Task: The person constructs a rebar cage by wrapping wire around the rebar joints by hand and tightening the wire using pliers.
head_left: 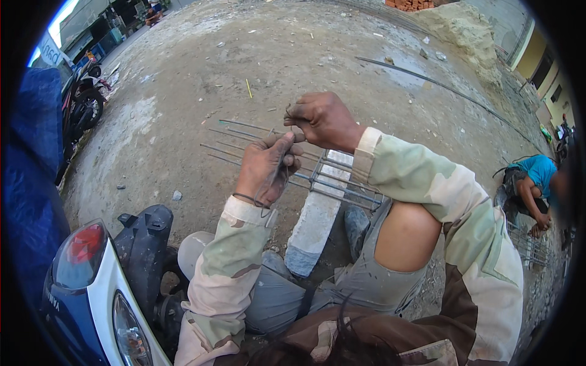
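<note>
My left hand (268,169) is closed, its thumb and finger pinched together, with thin dark tie wire (251,199) running through the palm and looping by the wrist. Right beside it, my right hand (328,120) is curled shut, its fingertips pinching a fine wire end just above the left fingertips. Both hands are raised over a rebar cage (314,177) of long thin rods and square stirrups. That cage rests across a pale concrete block (314,226) between my legs; part of it is hidden behind my hands and right sleeve.
Close on my left stands a motorcycle's rear (91,287), with a blue tarp (30,183) beyond. A long bar (427,79) lies on the dirt at far right, near a sand heap (464,30) and bricks (410,4). A person in blue (537,177) crouches at right.
</note>
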`<state>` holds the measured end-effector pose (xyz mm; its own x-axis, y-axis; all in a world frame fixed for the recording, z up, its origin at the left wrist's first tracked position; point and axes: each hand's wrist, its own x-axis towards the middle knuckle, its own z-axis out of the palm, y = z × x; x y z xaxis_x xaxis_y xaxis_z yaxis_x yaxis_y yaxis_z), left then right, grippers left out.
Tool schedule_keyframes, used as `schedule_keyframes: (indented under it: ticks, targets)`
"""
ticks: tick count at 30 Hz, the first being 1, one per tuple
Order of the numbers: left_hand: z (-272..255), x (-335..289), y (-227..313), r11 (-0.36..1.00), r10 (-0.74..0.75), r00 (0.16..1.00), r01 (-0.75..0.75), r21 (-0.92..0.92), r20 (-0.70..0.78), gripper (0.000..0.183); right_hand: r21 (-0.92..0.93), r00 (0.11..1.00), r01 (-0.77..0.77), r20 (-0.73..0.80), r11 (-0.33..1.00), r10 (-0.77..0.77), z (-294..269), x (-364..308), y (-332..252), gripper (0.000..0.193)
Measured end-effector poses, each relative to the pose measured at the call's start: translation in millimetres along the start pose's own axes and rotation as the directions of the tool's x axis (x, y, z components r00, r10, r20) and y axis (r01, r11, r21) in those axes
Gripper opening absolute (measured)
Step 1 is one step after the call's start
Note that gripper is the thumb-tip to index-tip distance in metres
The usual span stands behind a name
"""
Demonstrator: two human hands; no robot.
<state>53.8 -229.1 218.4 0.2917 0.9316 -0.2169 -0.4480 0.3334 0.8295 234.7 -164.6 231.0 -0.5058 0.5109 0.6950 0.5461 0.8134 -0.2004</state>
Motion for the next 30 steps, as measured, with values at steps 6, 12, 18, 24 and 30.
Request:
schedule_keyframes:
  ticks: [6, 12, 18, 24, 30]
  targets:
    - [-18.1, 19.3, -24.3, 0.977, 0.087, 0.989, -0.06, 0.206, -0.123, 0.019, 0.16, 0.865, -0.446, 0.33, 0.881, 0.377, 12.0, -15.9, 41.9, 0.022]
    - [-53.0, 59.0, -51.9, 0.05, 0.526, 0.847, -0.114, 0.992, 0.071, 0.016, -0.29, 0.665, -0.501, 0.475, 0.815, 0.577, -6.7, -34.5, 79.4, 0.031]
    - [-68.6, 78.2, -70.6, -0.285, 0.392, 0.919, 0.074, 0.956, 0.046, 0.017, -0.154, 0.641, -0.577, 0.523, 0.802, 0.562, -14.3, -38.4, 77.4, 0.033]
    - [-74.3, 114.8, -83.7, -0.249, 0.289, 0.95, 0.19, 0.95, -0.114, 0.02, -0.124, 0.703, -0.514, 0.506, 0.849, 0.5, -12.6, -34.7, 70.6, 0.033]
    - [-109.0, 167.9, -111.6, 0.017, 0.141, 0.948, 0.286, 0.958, -0.286, 0.02, -0.045, 0.755, -0.44, 0.522, 0.897, 0.397, -13.1, -29.2, 65.5, 0.033]
